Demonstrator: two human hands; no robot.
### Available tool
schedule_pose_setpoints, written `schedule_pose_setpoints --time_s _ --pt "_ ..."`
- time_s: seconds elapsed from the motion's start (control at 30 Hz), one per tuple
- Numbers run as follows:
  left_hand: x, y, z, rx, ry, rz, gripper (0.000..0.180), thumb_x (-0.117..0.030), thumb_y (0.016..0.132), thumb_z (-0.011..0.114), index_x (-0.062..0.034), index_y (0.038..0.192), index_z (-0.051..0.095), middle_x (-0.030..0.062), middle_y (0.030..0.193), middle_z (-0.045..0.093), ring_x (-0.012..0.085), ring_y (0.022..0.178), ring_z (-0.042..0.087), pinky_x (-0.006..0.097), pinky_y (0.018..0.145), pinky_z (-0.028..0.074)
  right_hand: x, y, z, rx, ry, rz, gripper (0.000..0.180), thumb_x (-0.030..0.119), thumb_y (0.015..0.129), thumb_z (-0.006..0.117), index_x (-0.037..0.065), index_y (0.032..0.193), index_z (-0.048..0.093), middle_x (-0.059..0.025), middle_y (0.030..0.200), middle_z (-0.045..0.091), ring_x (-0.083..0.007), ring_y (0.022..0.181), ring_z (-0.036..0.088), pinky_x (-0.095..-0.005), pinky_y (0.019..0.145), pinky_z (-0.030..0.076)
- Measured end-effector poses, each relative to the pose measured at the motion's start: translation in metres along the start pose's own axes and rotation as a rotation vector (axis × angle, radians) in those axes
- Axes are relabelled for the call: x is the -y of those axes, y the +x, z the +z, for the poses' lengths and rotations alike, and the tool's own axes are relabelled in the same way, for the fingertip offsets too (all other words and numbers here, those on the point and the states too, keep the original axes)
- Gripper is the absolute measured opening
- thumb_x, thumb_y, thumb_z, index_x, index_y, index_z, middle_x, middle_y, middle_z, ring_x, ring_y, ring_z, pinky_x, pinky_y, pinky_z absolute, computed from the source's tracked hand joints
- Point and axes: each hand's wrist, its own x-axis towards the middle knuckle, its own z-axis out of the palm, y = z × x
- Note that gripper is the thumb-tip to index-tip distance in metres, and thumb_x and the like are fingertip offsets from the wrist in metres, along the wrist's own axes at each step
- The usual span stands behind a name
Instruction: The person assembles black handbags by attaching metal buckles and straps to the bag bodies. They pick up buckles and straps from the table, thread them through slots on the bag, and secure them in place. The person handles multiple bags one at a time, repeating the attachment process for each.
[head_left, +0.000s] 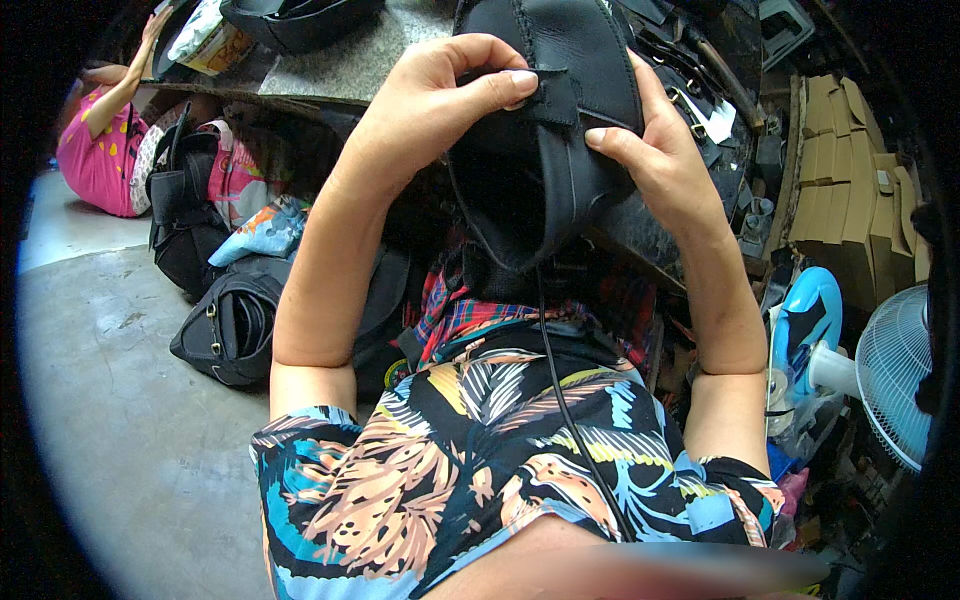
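A black leather bag (595,75) is held up in front of me over the edge of the worktable, its dark hollow side facing me. My left hand (440,105) pinches the edge of a short black strap tab (556,98) on the bag between thumb and fingertips. On the other side my right hand (665,150) grips the bag's right edge, thumb on the near face and fingers behind it. The far part of the bag runs out of the top of the view.
Another black bag (300,22) lies on the grey worktable (335,75). Black bags (225,325) rest on the floor at left, near a person in pink (100,155). Cardboard pieces (840,180) and a fan (895,375) stand at right.
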Motion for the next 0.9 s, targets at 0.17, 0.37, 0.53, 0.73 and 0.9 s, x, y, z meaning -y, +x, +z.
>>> schedule_pose_setpoints --time_s 0.17,0.37,0.53,0.73,0.9 --pt "-0.0022 -0.0018 0.0006 -0.033 0.110 0.054 0.027 -0.024 0.091 0.071 0.0027 0.097 0.070 0.0022 0.083 0.068 0.0087 0.080 0.062 0.024 0.074 0.049 0.0023 -0.0004 0.0007 -0.005 -0.021 0.006 0.076 0.005 0.085 0.064 -0.007 0.150 0.028 -0.0177 0.140 0.048 -0.0223 0.129 0.049 -0.0320 0.111 0.037" --pt "-0.0019 -0.0051 0.0006 -0.046 0.012 0.070 0.026 -0.022 0.091 0.072 0.0020 0.099 0.070 0.0023 0.085 0.067 0.0087 0.081 0.061 0.023 0.075 0.049 0.0021 -0.0005 0.0012 -0.039 -0.077 0.027 0.075 0.006 0.084 0.064 -0.007 0.149 0.029 -0.0176 0.139 0.049 -0.0222 0.129 0.048 -0.0320 0.112 0.036" --pt "-0.0019 -0.0059 -0.0002 -0.033 0.030 0.093 0.026 -0.022 0.091 0.072 0.0023 0.100 0.069 0.0036 0.087 0.068 0.0094 0.082 0.062 0.023 0.075 0.050 -0.0003 -0.0009 0.0014 -0.046 -0.028 0.052 0.074 0.005 0.084 0.064 -0.007 0.149 0.030 -0.0166 0.137 0.050 -0.0215 0.127 0.050 -0.0315 0.110 0.037" --pt "-0.0040 -0.0046 0.0012 -0.032 0.142 0.197 0.025 -0.021 0.090 0.072 0.0023 0.100 0.070 0.0050 0.085 0.069 0.0110 0.082 0.064 0.025 0.074 0.051 -0.0017 -0.0009 0.0016 -0.041 0.017 0.061 0.074 0.004 0.084 0.065 -0.007 0.149 0.030 -0.0156 0.136 0.051 -0.0203 0.125 0.052 -0.0313 0.109 0.039" --pt "-0.0064 -0.0019 0.0032 -0.050 0.228 0.067 0.025 -0.022 0.089 0.071 0.0025 0.095 0.072 0.0058 0.081 0.070 0.0112 0.080 0.065 0.026 0.073 0.051 0.0010 -0.0026 -0.0009 -0.044 0.039 0.072 0.075 0.003 0.084 0.065 -0.007 0.149 0.030 -0.0158 0.137 0.051 -0.0199 0.126 0.051 -0.0317 0.110 0.038"
